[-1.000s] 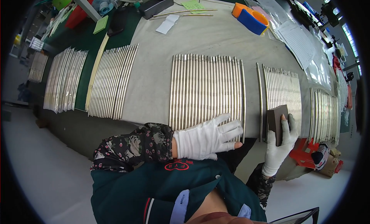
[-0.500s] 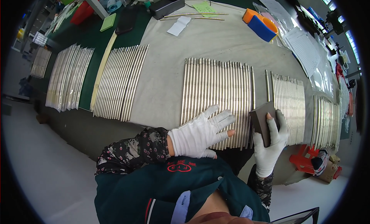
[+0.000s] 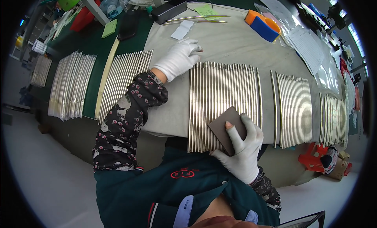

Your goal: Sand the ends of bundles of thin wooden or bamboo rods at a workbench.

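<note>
In a white glove with bare fingertips, my right hand (image 3: pixel 243 151) grips a flat grey-brown block (image 3: pixel 224 130). The block lies tilted across the near part of a row of thin shiny metal rods (image 3: pixel 220 90). My left hand (image 3: pixel 178 60), gloved the same way, is over the grey cloth (image 3: pixel 169 118), just off the far left corner of that row. Its fingers are apart, slightly bent, and nothing shows in them. A second row of rods (image 3: pixel 125 75) lies left of it, partly behind my left sleeve.
More rods (image 3: pixel 294 110) lie in rows to the right. Bagged rods (image 3: pixel 72 86) are at the left beside a pale wooden strip (image 3: pixel 105 82). At the back sit a black box (image 3: pixel 169 11), two loose rods (image 3: pixel 196 20), and orange and blue tape rolls (image 3: pixel 265 27). A red stool (image 3: pixel 312 159) stands below right.
My left hand has lifted off the middle rods and moved far and left. My right hand has carried the block leftward from the row's right edge onto its near middle.
</note>
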A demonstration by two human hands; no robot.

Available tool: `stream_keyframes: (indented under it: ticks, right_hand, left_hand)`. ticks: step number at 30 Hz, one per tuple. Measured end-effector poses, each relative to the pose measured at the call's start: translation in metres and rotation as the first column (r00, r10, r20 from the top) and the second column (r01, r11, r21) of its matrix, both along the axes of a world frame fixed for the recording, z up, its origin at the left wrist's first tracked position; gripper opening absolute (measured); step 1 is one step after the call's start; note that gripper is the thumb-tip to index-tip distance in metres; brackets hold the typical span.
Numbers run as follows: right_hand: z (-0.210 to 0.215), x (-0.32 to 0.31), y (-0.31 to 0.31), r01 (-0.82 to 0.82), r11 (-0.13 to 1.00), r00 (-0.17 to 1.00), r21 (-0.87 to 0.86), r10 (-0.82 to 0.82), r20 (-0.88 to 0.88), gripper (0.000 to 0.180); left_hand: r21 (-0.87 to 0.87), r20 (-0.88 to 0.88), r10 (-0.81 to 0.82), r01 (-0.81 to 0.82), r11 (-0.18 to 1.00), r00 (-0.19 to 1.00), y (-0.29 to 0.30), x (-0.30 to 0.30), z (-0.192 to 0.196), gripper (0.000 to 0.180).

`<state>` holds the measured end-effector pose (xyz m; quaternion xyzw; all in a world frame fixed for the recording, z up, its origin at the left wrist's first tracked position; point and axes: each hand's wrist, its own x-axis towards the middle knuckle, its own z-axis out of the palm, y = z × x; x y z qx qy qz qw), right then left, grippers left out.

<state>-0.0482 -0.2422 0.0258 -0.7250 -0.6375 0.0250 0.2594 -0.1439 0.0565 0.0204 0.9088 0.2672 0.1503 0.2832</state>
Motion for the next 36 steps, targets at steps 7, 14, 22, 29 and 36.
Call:
stream_keyframes:
  ticks: [7,14,22,29,36]
  right_hand:
    - [-0.006,-0.007,0.004,-0.114,0.991,0.986,-0.068,0.121,0.117,0.089]
    - [-0.006,-0.006,0.003,-0.100,0.991,0.988,-0.091,0.110,0.108,0.088]
    - [-0.012,-0.010,0.004,-0.083,0.995,0.989,-0.056,0.089,0.116,0.088]
    - [-0.020,-0.013,0.003,-0.045,0.999,0.985,-0.010,0.046,0.169,0.084]
    - [-0.027,-0.013,-0.001,-0.036,0.999,0.981,0.032,0.029,0.190,0.084]
  left_hand:
    - [0.148,-0.081,-0.004,0.016,0.989,0.997,-0.002,0.021,-0.023,0.020]
    - [0.114,-0.043,-0.031,0.035,0.993,0.999,0.000,0.019,-0.029,0.019]
    - [0.130,0.010,-0.038,0.037,0.991,0.999,0.002,0.019,-0.036,0.019]
    - [-0.463,0.153,0.125,-0.041,0.885,0.980,-0.011,0.021,-0.010,0.017]
    - [-0.738,0.307,0.231,0.078,0.670,0.923,-0.023,0.008,0.020,0.011]
